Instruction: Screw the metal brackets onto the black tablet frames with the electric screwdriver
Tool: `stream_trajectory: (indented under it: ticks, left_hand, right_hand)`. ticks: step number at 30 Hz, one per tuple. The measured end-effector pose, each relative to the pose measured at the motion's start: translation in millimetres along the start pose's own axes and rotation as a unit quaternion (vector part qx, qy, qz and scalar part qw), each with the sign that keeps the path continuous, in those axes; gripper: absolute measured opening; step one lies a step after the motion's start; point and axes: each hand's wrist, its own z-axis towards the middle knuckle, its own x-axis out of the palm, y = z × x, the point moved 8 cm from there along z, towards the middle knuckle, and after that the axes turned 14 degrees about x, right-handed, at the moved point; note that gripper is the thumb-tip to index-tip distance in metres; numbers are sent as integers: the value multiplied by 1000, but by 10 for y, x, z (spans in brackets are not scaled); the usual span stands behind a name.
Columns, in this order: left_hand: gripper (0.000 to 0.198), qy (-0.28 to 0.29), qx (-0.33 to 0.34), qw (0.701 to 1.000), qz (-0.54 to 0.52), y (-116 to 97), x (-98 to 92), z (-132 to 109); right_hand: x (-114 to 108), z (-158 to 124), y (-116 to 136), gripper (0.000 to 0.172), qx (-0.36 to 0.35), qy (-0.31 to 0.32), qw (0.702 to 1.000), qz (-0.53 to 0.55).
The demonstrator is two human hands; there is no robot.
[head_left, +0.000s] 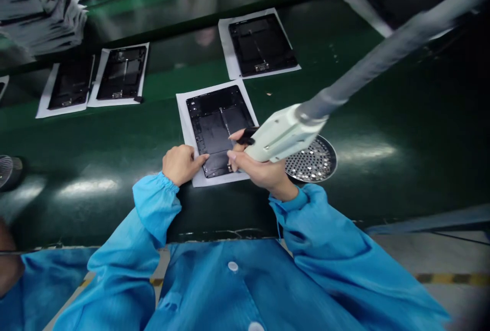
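Observation:
A black tablet housing (218, 129) lies on a white paper sheet (186, 111) in front of me. My left hand (181, 163) is at its left edge, fingers curled and thumb pressed on the rim. In my right hand (264, 170) is a pale powered screwdriver (281, 132), held like a pen and tilted over the lower right of the housing. A thick grey hose (383, 55) runs from its back end to the upper right. Its tip and the spot under it are hidden by my fingers.
A round metal dish (312, 160) with shiny dots stands right of the housing. More tablet housings on paper lie farther back (262, 45) and left (122, 73). Stacked white sheets (42, 9) fill the upper left shelf. Another person's sleeve (53, 275) shows lower left.

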Motion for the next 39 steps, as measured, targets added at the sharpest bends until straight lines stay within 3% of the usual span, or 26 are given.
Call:
stream_trajectory:
  ticks: [3, 6, 8, 10, 16, 19, 22, 26, 30, 35, 39]
  left_hand:
    - [39, -36, 36, 988, -146, 24, 49, -8]
    - [25, -173, 8, 931, -321, 244, -78, -10]
    - [23, -269, -6, 890, -367, 424, -231, 42]
    - [25, -318, -4, 873, -370, 563, -395, 195]
    - [11, -339, -35, 919, -199, 873, -948, 1021]
    - [18, -318, -30, 936, -148, 997, -1160, 1387]
    - [38, -256, -29, 964, -70, 1170, -1357, 1498]
    - [30, -145, -52, 984, 86, 1542, -1677, 1239]
    - [27, -42, -97, 968, 226, 1997, -1938, 910]
    - [32, 40, -50, 948, 313, 2268, -1921, 864]
    - [29, 53, 3, 935, 351, 2332, -1826, 955]
  right_hand:
    - [-201, 8, 86, 25, -17, -43, 998, 35]
    - [-406, 12, 78, 22, -20, -86, 996, 26]
    - [-461, 45, 10, 21, -16, -90, 996, 4]
    - [-448, 95, -52, 20, -21, -82, 996, -18]
    - [-327, 213, -154, 26, -2, -53, 999, 8]
    - [-307, 223, -183, 31, 17, -41, 998, 40]
    - [-307, 223, -211, 29, 33, -44, 997, 46]
    - [-271, 243, -223, 27, 48, -28, 998, 40]
    - [-219, 273, -213, 26, 56, -7, 998, 35]
    - [-200, 306, -141, 19, 10, -29, 999, 21]
    - [-200, 342, -118, 11, -17, -47, 999, 16]
